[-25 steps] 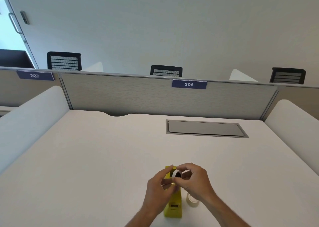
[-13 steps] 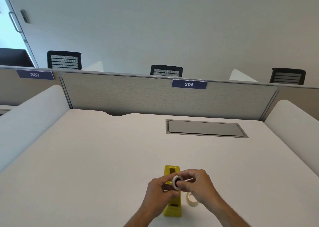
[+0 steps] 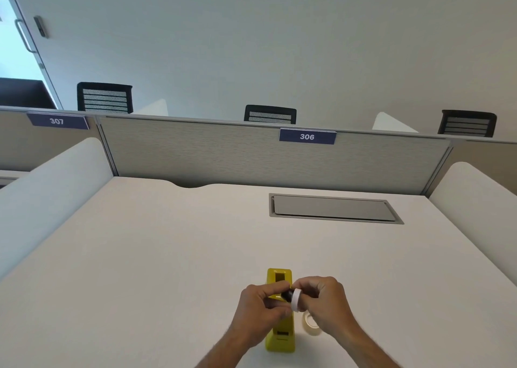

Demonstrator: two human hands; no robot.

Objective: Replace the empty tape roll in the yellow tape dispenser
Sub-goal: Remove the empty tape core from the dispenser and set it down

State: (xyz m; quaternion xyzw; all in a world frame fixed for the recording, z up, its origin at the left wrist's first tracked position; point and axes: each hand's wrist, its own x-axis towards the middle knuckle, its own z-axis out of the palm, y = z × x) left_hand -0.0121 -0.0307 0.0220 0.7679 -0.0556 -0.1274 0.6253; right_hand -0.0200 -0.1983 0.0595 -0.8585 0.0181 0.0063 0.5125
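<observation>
The yellow tape dispenser (image 3: pixel 280 337) stands lengthwise on the white desk near the front edge, partly hidden by my hands. Just above it my right hand (image 3: pixel 326 300) pinches a small white roll core (image 3: pixel 296 299), held on edge. My left hand (image 3: pixel 261 306) grips a black hub (image 3: pixel 286 295) that sticks out of the core's left side. A roll of clear tape (image 3: pixel 310 323) lies flat on the desk just right of the dispenser, half covered by my right hand.
A grey cable hatch (image 3: pixel 334 208) is set into the desk at the back right. A fabric partition (image 3: pixel 195 155) with the sign 306 closes the far edge, and white side dividers (image 3: pixel 50 188) flank the desk.
Both hands have dropped slightly toward me. The white core has turned from face-on to edge-on, and the black hub now protrudes from its left side in my left fingers.
</observation>
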